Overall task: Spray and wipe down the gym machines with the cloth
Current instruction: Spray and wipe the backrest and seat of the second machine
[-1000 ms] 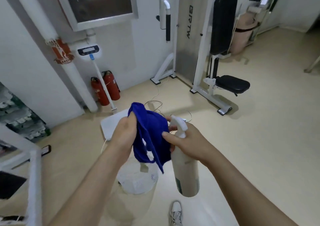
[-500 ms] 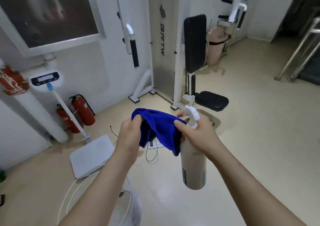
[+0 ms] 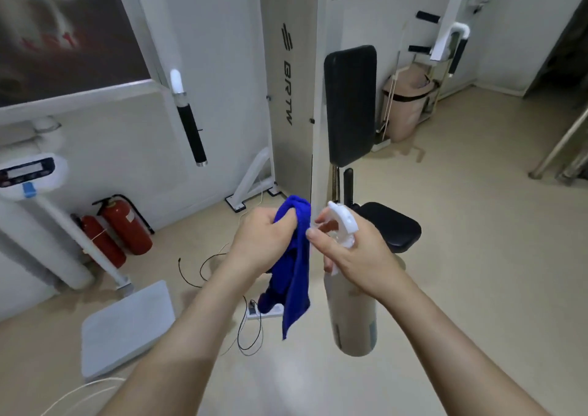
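My left hand (image 3: 265,242) grips a blue cloth (image 3: 297,275) by its top, and the rest hangs down loose. My right hand (image 3: 356,256) holds a beige spray bottle (image 3: 351,317) by its neck, just under the white trigger head (image 3: 342,221). Both hands are close together at chest height. Right behind them stands a white gym machine with a black back pad (image 3: 350,103) and a black seat (image 3: 393,226). A black-gripped handle (image 3: 191,132) hangs to its left.
A white scale platform (image 3: 125,323) with a column and display (image 3: 27,172) stands at the left. Two red fire extinguishers (image 3: 125,223) lean by the wall. Black cables and a power strip (image 3: 265,312) lie on the floor below my hands. A beige bin (image 3: 405,110) stands at the back.
The view has moved closer to the seated machine and turned right. My left hand has bunched the cloth, which now hangs down instead of lying spread between the hands.
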Available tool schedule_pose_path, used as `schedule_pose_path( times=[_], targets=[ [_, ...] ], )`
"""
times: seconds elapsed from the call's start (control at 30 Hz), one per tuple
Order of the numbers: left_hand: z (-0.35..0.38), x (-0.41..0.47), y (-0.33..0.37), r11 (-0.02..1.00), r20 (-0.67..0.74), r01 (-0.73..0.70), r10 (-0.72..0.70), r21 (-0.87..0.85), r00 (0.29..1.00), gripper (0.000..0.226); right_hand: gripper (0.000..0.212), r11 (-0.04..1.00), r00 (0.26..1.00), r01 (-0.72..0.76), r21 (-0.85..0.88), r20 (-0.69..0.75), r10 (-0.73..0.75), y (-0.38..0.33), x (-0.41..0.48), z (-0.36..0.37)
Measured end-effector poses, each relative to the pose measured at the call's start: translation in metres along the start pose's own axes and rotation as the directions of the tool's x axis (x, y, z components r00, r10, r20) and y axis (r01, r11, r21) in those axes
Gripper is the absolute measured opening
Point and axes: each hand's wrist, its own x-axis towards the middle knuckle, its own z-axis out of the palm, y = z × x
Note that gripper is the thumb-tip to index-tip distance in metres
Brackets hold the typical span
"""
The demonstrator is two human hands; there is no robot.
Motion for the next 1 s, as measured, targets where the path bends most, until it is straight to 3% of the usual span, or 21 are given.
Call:
schedule_pose_path(
  times=[0.07, 0.17, 0.3, 0.47, 0.57, 0.7, 0.83, 1.0],
  targets=[
    [0.024, 0.029, 0.011, 0.999, 0.077, 0.046, -0.048, 0.025, 0.996, 0.035, 0.017, 0.999, 0.998, -0.003, 0.054, 0.058, -0.001, 0.006, 0.03, -0.022],
    [0.044, 0.076, 0.02, 0.997, 0.073, 0.081, -0.081, 0.001, 0.994, 0.026, 0.014, 0.99, 0.998, -0.052, 0.134, 0.033, 0.048, 0.023, 0.075, -0.054],
    [0.053, 0.132, 0.028, 0.998, 0.096, 0.041, -0.045, 0.04, 0.994, 0.008, 0.019, 0.992, 0.994, -0.106, 0.068, -0.011, 0.107, 0.053, 0.132, -0.086],
    [0.065, 0.212, 0.029, 0.984, 0.168, 0.062, -0.09, 0.164, 0.982, 0.025, 0.011, 0.991, 0.99, -0.112, -0.068, -0.092, 0.105, 0.089, 0.217, -0.124],
    [0.075, 0.278, 0.036, 0.993, 0.158, 0.115, -0.118, 0.028, 0.98, 0.036, 0.006, 0.987, 0.989, -0.107, -0.118, -0.112, 0.094, 0.104, 0.276, -0.137],
    [0.091, 0.341, 0.041, 0.979, 0.244, 0.118, -0.075, -0.167, 0.967, 0.027, 0.009, 0.989, 0.974, -0.146, -0.037, -0.179, 0.137, 0.121, 0.333, -0.149],
    [0.107, 0.403, 0.054, 0.952, 0.243, 0.156, -0.091, -0.262, 0.966, 0.02, 0.02, 0.984, 0.936, -0.176, 0.03, -0.305, 0.177, 0.143, 0.394, -0.169],
    [0.133, 0.458, 0.059, 0.938, 0.153, 0.15, -0.106, -0.312, 0.983, 0.02, 0.021, 0.987, 0.928, -0.156, -0.022, -0.346, 0.139, 0.16, 0.455, -0.186]
  ],
)
